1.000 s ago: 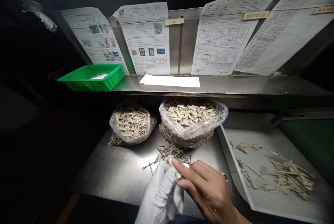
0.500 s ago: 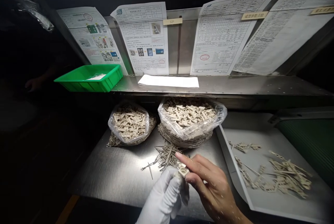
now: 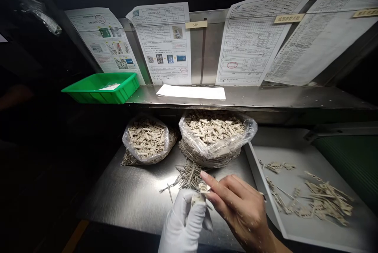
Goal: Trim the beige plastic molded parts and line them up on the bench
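Observation:
My left hand, in a white glove, pinches a small cream plastic part between thumb and fingers. Bare and just to its right, my right hand grips another cream plastic part between thumb and index finger. The two parts are close together; whether they touch or are joined I cannot tell. Behind the fingers, a pile of thin metal pins lies on the steel table. Beyond it stand two clear plastic bags, the left bag and the right bag, filled with similar cream parts.
On the right a grey tray holds several cream mouldings on runners, beside a green ribbed surface. A steel shelf crosses behind, carrying a green bin and a white paper. Someone's arm shows dimly at left.
My hands have shifted slightly. A second cream part now shows in the gloved fingers, below the one in my right fingers. At far left, the other person's arm has moved left.

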A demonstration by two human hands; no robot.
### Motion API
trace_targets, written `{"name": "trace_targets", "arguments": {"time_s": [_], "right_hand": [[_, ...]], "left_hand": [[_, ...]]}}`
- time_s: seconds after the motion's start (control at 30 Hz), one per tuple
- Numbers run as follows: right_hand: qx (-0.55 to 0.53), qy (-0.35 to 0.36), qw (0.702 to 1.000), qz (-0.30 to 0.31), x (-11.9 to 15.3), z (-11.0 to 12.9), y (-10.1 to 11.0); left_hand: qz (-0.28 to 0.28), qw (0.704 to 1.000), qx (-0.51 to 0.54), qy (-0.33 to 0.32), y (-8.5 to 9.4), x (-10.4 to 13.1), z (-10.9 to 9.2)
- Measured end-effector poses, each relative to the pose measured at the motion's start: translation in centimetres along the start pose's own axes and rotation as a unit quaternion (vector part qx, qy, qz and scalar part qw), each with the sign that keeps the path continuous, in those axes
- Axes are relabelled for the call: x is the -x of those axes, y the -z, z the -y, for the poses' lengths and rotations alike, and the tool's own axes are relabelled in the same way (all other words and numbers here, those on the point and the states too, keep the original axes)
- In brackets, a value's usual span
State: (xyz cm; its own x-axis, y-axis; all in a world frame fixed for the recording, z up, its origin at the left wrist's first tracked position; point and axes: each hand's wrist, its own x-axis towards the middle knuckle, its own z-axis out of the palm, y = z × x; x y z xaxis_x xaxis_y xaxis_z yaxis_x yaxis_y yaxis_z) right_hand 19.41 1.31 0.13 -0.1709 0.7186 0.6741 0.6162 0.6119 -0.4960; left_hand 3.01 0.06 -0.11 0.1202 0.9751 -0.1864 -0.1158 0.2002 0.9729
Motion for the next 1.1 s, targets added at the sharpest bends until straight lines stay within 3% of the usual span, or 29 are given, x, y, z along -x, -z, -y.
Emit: {"name": "trace_targets", "arguments": {"time_s": [0.2, 0.47, 0.63, 1.1], "right_hand": [[-0.01, 0.019, 1.0, 0.012, -0.1, -0.2, 0.3], [0.08, 0.073, 0.994, 0.008, -1.4, 0.0, 1.0], [0.048, 0.075, 0.996, 0.031, -1.4, -0.2, 1.1], [-0.025, 0.04, 0.998, 0.028, -0.7, -0.4, 0.4]], "left_hand": [[-0.023, 0.998, -0.055, -0.023, 0.1, 0.2, 0.0], [-0.073, 0.958, -0.23, -0.158, 1.1, 0.3, 1.4], [-0.055, 0.952, -0.258, -0.152, 1.4, 0.3, 1.8], [-0.002, 0.973, -0.189, -0.132, 1.1, 0.5, 0.6]]}}
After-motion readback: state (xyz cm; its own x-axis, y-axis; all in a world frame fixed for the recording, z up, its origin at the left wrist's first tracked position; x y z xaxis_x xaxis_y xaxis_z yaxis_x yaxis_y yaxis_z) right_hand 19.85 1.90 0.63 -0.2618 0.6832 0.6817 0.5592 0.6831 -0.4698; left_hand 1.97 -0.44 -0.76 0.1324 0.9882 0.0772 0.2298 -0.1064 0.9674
